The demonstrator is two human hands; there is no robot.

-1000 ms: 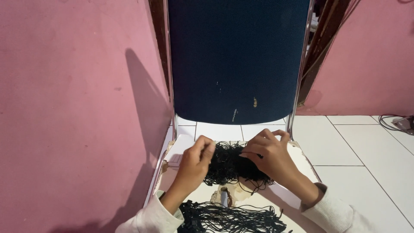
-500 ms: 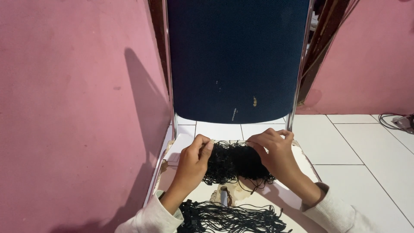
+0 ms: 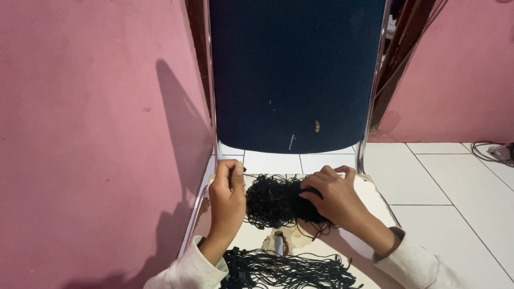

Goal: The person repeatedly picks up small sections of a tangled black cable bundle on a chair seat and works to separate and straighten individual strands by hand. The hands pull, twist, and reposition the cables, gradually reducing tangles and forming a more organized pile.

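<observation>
A tangled heap of thin black cords [image 3: 273, 200] lies on the worn cream seat [image 3: 369, 200] of a chair. My left hand [image 3: 227, 198] rests at the heap's left edge, thumb and fingers pinched together on a strand. My right hand [image 3: 334, 198] lies over the heap's right side, fingers curled into the cords. A second, straighter bundle of black cords [image 3: 286, 270] lies on the seat's near edge, between my white sleeves.
The chair's dark blue backrest [image 3: 294, 75] stands upright right behind the heap, between chrome posts. A pink wall [image 3: 91, 139] runs close on the left. White floor tiles [image 3: 455, 198] lie to the right, with a cable [image 3: 490, 152] at the far right. The seat padding is torn in the middle.
My right hand has shifted slightly left and down onto the heap. My left hand has stayed at the heap's left edge, pinching.
</observation>
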